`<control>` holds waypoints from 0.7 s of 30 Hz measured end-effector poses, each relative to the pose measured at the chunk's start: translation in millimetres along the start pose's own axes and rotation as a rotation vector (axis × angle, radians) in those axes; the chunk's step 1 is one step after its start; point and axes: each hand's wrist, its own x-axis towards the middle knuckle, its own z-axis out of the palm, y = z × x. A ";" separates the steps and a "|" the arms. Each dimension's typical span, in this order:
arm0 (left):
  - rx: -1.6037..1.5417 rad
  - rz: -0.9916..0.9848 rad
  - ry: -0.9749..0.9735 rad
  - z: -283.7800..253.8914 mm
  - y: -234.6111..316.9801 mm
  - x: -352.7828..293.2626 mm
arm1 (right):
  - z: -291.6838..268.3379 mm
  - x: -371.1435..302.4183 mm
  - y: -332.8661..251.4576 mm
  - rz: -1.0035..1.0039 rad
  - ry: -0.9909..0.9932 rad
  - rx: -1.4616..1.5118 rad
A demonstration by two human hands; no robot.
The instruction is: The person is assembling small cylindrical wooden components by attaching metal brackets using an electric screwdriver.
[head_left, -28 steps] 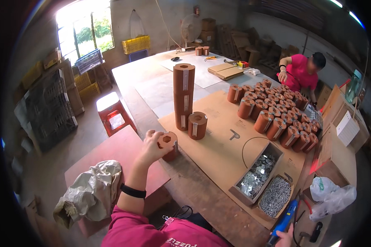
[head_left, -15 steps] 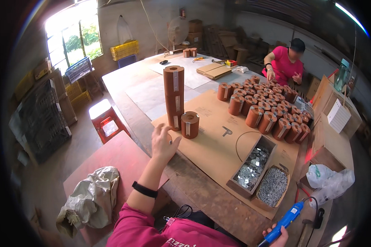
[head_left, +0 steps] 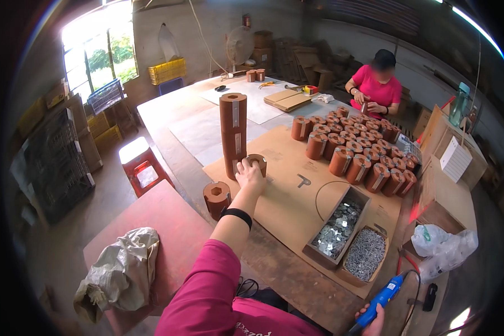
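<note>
Left hand [head_left: 250, 175] laid over the top of a short brown cardboard-wrapped cylinder [head_left: 257, 163], grip closed around its upper rim. That cylinder stands upright on the flat brown cardboard sheet [head_left: 288, 204] covering the counter [head_left: 179, 112], touching the foot of a tall stack of the same brown cylinders [head_left: 233, 134], each with a pale vertical label strip down its side.

Second short brown cylinder with a hexagonal hole [head_left: 217, 199] stands alone off the sheet, near the counter edge, just left of the forearm.

Right hand [head_left: 373, 320] at bottom edge, grip wrapped on a blue handheld power tool [head_left: 382, 301].

Two open cardboard boxes on the sheet, side by side: one with flat silvery metal pieces [head_left: 337, 228], one with grey nails [head_left: 365, 253].

A cluster of brown cylinders with pale strips [head_left: 355, 148] fills the far right of the sheet. Person in a pink shirt [head_left: 375, 89] sits behind it.

Yellow plastic crate [head_left: 167, 70] against the far wall. Red stool [head_left: 143, 168] on the floor, crumpled pale sack [head_left: 120, 274] on a red board.
</note>
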 end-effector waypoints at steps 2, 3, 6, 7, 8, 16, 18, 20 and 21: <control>-0.016 0.011 0.035 7.7 -3.5 -0.8 | 4.6 -4.8 -1.0 -0.021 0.033 -0.004; -0.033 0.030 0.074 10.5 -5.5 -1.3 | 6.4 -5.8 -1.4 -0.016 0.032 -0.012; -0.042 0.019 0.032 8.0 -4.9 -1.5 | 7.7 -7.5 -2.5 -0.024 0.024 -0.023; -0.044 0.028 0.028 5.5 -4.2 -2.5 | 6.2 -7.3 -2.7 -0.011 0.009 -0.027; -0.051 0.020 -0.018 0.5 -3.6 -4.0 | 5.8 -7.7 -2.8 0.001 -0.007 -0.031; -0.376 0.254 0.225 -63.4 -16.4 -46.6 | -5.0 -4.4 -0.7 0.000 0.008 0.017; -0.482 0.277 0.288 -78.6 -49.4 -59.7 | -2.5 -7.7 0.4 -0.002 0.013 0.047; -0.429 0.231 0.314 -87.2 -85.6 -69.4 | 8.0 -12.2 1.2 -0.070 -0.016 0.069; -0.382 0.144 0.260 -88.9 -98.0 -72.5 | 6.1 -12.4 3.1 -0.065 -0.008 0.073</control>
